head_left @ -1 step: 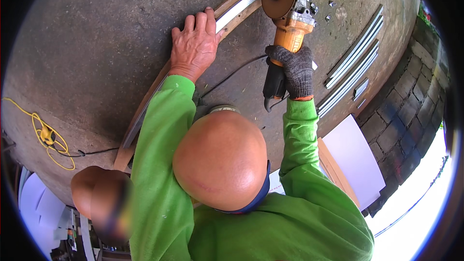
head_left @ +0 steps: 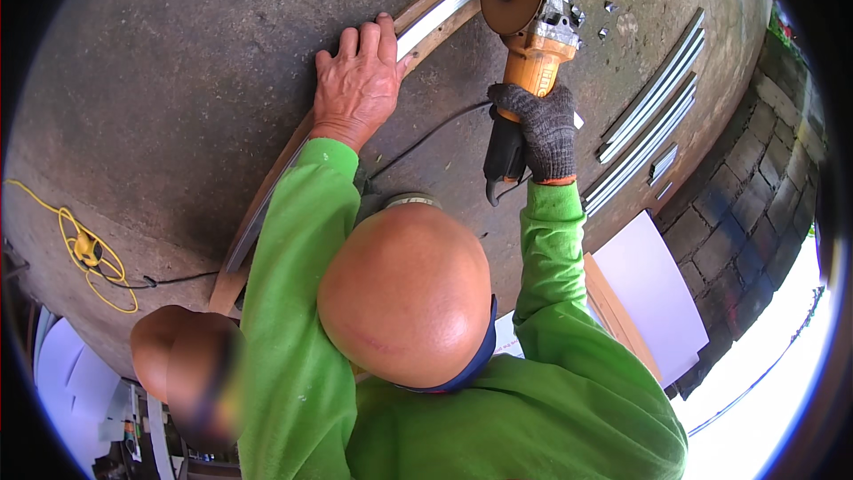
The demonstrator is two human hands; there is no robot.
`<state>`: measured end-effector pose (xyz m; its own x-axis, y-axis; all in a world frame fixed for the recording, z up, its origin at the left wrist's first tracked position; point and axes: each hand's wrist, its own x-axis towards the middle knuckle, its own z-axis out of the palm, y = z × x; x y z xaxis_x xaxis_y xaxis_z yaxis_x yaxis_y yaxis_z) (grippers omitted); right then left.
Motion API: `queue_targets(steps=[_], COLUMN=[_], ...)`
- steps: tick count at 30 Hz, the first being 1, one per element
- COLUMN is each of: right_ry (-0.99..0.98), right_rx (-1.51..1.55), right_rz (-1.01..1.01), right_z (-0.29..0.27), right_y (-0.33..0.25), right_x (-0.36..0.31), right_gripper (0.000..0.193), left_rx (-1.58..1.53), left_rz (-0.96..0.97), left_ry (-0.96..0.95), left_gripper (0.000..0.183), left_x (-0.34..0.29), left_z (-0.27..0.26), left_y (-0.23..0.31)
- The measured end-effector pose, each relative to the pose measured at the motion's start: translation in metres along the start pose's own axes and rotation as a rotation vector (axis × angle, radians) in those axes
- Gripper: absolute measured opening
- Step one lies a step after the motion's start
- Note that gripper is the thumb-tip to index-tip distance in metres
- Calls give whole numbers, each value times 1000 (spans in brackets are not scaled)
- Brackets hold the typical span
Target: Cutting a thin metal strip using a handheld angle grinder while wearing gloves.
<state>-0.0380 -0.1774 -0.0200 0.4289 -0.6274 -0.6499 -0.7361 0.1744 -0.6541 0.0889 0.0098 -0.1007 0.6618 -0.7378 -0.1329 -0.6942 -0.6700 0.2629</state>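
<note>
My bare left hand (head_left: 357,89) lies across a shiny metal strip (head_left: 440,16) on a long wooden board (head_left: 435,36). Its fingers bend over the far-left side, with a thumb tip showing at the right edge. My right hand (head_left: 546,129), in a dark grey knitted glove, is wrapped around the body of an orange and black angle grinder (head_left: 537,67). The grinder's brown disc (head_left: 515,0) is at the upper end of the strip; whether they touch I cannot tell. Between my green sleeves, a bald head hides part of the floor.
Small metal offcuts (head_left: 577,14) lie right of the grinder. Several cut metal strips (head_left: 653,93) rest farther right, near a block wall (head_left: 755,169). A black cable (head_left: 431,132) runs behind the grinder. A yellow cord (head_left: 67,231) coils at left, near another person's head (head_left: 153,351).
</note>
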Motion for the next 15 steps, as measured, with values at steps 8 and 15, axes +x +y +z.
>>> queue_targets(steps=[8,15], right_ry=[-6,-3], right_rx=[-45,-31], right_rz=[-41,-32], right_z=[-1,0], right_y=[-2,-1], right_x=[-2,-1], right_gripper=[42,40], left_rx=[10,3], left_rz=[1,-6], left_ry=[1,-4], left_gripper=[63,63], left_x=[0,-1], left_z=[0,2], left_y=[2,0])
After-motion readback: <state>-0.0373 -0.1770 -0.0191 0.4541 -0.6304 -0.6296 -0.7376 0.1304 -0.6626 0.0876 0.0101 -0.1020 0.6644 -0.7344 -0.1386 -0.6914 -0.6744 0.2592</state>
